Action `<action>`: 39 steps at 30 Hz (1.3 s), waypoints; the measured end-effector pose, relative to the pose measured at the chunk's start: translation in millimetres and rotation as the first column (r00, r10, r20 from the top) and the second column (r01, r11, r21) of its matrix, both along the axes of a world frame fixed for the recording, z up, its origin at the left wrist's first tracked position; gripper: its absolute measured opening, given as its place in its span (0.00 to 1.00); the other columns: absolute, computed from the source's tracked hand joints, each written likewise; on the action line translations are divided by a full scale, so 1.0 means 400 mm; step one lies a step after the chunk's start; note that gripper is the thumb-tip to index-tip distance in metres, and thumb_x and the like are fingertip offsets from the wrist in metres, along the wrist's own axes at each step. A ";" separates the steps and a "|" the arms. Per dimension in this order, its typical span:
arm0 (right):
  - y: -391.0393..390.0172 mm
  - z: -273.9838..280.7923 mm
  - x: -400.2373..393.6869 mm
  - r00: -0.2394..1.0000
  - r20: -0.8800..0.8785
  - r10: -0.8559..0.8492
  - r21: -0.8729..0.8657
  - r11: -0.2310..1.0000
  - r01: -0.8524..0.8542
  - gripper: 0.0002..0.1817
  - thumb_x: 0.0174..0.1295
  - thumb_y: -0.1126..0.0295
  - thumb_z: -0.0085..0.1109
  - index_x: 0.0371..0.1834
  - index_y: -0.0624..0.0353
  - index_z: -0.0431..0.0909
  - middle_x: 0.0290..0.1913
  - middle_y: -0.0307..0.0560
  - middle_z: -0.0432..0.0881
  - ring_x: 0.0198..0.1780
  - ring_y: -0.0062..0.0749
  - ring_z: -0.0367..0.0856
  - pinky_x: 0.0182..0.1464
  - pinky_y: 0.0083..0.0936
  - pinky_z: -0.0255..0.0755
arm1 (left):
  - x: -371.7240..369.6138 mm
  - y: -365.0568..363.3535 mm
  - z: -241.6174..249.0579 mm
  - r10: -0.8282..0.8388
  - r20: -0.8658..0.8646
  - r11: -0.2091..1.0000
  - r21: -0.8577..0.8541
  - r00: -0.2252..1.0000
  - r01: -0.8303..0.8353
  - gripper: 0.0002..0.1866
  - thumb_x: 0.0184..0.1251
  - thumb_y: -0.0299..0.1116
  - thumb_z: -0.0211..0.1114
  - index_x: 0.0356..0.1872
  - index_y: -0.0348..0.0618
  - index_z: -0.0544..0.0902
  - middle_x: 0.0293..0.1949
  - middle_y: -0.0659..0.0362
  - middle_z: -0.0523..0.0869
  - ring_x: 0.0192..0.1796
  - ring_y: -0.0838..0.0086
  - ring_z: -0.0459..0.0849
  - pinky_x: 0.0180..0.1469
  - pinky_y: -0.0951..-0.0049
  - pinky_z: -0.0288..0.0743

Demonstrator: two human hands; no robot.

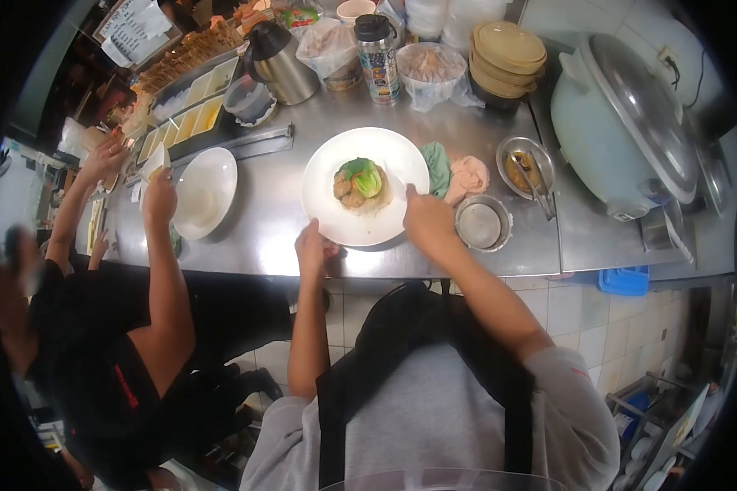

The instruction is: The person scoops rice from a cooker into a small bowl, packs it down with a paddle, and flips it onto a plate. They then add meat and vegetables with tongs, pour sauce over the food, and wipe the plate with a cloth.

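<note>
A round white plate (328,192) is in front of me over the steel counter, with rice, pieces of brown meat (348,195) and a green leafy vegetable (367,178) at its middle. My left hand (311,250) grips the plate's lower left rim, its fingers partly hidden. At the right rim, my right hand (428,219) is closed with the thumb side against the edge. Just beyond that hand lie a green cloth (435,170) and a pink cloth (467,177). Beside it sits a round metal mould (480,225).
To the left, a co-worker's hand (160,196) holds a small white dish near a white bowl (221,182). A metal bowl with tongs (520,155) and a large rice cooker (606,123) stand right. Behind are a bottle (378,69), a jug (291,74) and stacked bowls (507,53).
</note>
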State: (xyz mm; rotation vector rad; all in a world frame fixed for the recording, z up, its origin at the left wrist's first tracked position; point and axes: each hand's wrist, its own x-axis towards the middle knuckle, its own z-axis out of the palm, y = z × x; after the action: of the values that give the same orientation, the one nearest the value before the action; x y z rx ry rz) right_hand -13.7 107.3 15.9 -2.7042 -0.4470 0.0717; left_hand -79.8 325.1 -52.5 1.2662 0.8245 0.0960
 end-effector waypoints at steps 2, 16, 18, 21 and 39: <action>0.001 0.010 0.011 0.999 -0.049 -0.011 -0.005 1.000 0.011 0.15 0.52 0.74 0.46 0.43 0.68 0.71 0.27 0.59 0.80 0.31 0.50 0.81 0.35 0.39 0.74 | 0.018 0.037 -0.010 -0.098 0.109 0.982 0.170 0.989 0.078 0.15 0.65 0.38 0.53 0.35 0.33 0.77 0.22 0.57 0.80 0.18 0.78 0.75 0.22 0.81 0.70; -0.004 0.024 -0.021 1.000 -0.014 -0.028 0.024 0.999 0.028 0.17 0.51 0.75 0.47 0.45 0.69 0.71 0.26 0.57 0.80 0.29 0.49 0.81 0.33 0.39 0.74 | -0.026 -0.006 -0.050 -0.072 0.205 0.974 0.225 0.976 0.024 0.12 0.64 0.30 0.53 0.30 0.28 0.78 0.22 0.55 0.80 0.20 0.76 0.77 0.24 0.81 0.72; -0.008 0.002 -0.027 1.000 -0.001 -0.028 0.019 0.999 0.028 0.16 0.51 0.75 0.47 0.45 0.69 0.71 0.25 0.57 0.80 0.29 0.49 0.80 0.32 0.39 0.73 | -0.037 -0.026 -0.043 -0.023 0.177 0.979 0.204 0.984 -0.014 0.12 0.64 0.30 0.51 0.33 0.27 0.76 0.24 0.53 0.80 0.20 0.74 0.78 0.25 0.79 0.75; 0.005 -0.005 -0.027 1.000 0.020 0.012 0.009 1.000 -0.012 0.16 0.52 0.75 0.47 0.45 0.70 0.71 0.25 0.57 0.80 0.29 0.50 0.80 0.31 0.40 0.73 | -0.046 -0.040 -0.052 -0.033 0.200 0.984 0.176 0.979 -0.003 0.12 0.64 0.29 0.51 0.33 0.26 0.75 0.25 0.52 0.80 0.22 0.73 0.79 0.26 0.78 0.76; 0.043 0.028 -0.050 1.000 -0.011 0.022 -0.010 1.000 -0.022 0.18 0.51 0.77 0.47 0.46 0.75 0.69 0.26 0.59 0.80 0.30 0.50 0.81 0.34 0.37 0.74 | -0.016 0.025 0.005 -0.068 0.177 0.995 0.088 0.982 0.053 0.17 0.66 0.36 0.52 0.47 0.31 0.72 0.31 0.52 0.81 0.23 0.75 0.79 0.26 0.80 0.76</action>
State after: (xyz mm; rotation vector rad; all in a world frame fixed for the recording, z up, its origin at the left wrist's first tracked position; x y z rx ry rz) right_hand -33.8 124.4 27.2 -2.7083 -0.4743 0.0944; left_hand -86.1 335.0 -50.7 1.3384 0.6311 0.1946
